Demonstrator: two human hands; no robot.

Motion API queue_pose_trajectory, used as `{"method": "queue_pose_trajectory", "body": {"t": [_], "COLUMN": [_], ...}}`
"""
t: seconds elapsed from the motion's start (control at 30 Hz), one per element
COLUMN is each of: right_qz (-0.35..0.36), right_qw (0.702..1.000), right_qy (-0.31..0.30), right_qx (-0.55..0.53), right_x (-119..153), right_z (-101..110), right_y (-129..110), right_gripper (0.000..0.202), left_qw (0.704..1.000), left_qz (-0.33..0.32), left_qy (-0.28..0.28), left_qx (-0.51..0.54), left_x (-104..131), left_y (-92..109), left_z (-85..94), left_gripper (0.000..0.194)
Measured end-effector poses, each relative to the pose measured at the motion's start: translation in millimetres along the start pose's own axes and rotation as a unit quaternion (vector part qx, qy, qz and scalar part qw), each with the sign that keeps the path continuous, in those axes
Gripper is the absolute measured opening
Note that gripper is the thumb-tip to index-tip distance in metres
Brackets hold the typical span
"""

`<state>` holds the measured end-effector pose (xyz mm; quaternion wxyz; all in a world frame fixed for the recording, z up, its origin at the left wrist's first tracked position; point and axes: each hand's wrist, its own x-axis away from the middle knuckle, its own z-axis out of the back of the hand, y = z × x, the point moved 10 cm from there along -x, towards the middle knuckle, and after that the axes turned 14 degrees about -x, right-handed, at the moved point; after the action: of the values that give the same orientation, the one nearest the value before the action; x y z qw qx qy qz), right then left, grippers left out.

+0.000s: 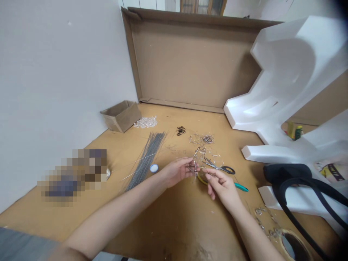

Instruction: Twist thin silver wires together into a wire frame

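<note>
My left hand (178, 172) holds a thin, bent piece of silvery wire (195, 167) between thumb and fingers. My right hand (222, 185) is closed in a pinch at the same wire, its fingertips almost meeting the left ones. Just beyond the hands lie scissors (227, 169) with dark handles and a loose tangle of bent wire pieces (214, 157). A teal-handled tool (241, 187) pokes out from behind my right hand, its head hidden. Part of a yellow item (201, 179) shows below the fingers. To the left lies a bundle of straight grey wires (146, 159).
Black rings (181, 131), a wire pile (208, 139) and clear bits (146, 122) lie farther back. A small carton (121, 116) stands left, a large cardboard box (190, 65) behind. White foam (282, 83), black straps (288, 177) and a tape roll (295, 244) occupy the right.
</note>
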<state>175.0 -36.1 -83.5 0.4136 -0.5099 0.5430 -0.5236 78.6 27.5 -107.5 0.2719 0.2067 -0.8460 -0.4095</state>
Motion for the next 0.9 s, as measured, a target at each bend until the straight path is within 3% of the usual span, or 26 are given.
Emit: {"method": "queue_pose_trajectory", "body": {"t": [0.27,0.47,0.53,0.6,0.67,0.73,0.77,0.83,0.9], "right_qz": [-0.021,-0.015,-0.016,-0.016,-0.011,0.0,0.009,0.03,0.056], "right_qw": [0.996,0.988,0.987,0.988,0.988,0.988,0.988,0.99,0.992], "right_qy": [-0.029,0.023,0.035,0.034,0.02,0.006,0.0,-0.001,0.006], "right_qx": [-0.082,-0.15,-0.154,-0.153,-0.154,-0.154,-0.151,-0.137,-0.115], "right_x": [-3,-8,-8,-8,-6,-4,-2,0,3], "right_z": [-5,9,12,10,5,-2,-5,-10,-12], "right_y": [3,5,6,6,5,3,2,-2,-6], "right_gripper": [0.024,0.024,0.025,0.026,0.026,0.026,0.026,0.027,0.029], "left_qw": [0.999,0.978,0.932,0.828,0.754,0.723,0.707,0.689,0.709], "left_qz": [-0.039,-0.066,-0.111,-0.215,-0.253,-0.233,-0.224,-0.19,-0.159], "left_qy": [-0.016,0.056,0.135,0.243,0.215,0.139,0.135,0.135,0.133], "left_qx": [-0.026,-0.192,-0.319,-0.457,-0.567,-0.635,-0.657,-0.686,-0.674], "left_x": [2,1,11,37,50,51,52,49,42], "left_y": [4,23,44,78,85,70,65,53,44], "left_z": [-7.9,15.5,23.2,16.0,-16.1,-44.2,-50.6,-52.8,-46.5], "left_gripper": [0.019,0.028,0.027,0.021,0.02,0.024,0.024,0.023,0.024]}}
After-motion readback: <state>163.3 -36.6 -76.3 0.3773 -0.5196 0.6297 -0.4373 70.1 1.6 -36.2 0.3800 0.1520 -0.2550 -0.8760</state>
